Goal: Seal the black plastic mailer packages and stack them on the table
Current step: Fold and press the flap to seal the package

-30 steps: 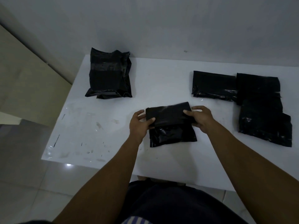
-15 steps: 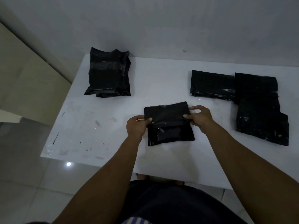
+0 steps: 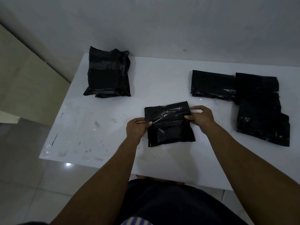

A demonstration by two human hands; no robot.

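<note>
Both your hands work at mid-table, nearer the white table's (image 3: 97, 130) front edge than the wall, with open scuffed tabletop to your left. A stack of mailers (image 3: 108, 75) sits far left by the wall; three more mailers (image 3: 256, 88) lie touching at right, near your right hand (image 3: 201, 119). It pinches the flap's right end of the black mailer (image 3: 168, 124); your left hand (image 3: 138, 129) pinches the left end. The flap's long edge runs left to right.

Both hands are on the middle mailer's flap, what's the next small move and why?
Probably press the flap down flat onto the mailer: the left hand and right hand pinch its ends, and it looks raised and wrinkled, not stuck.
</note>
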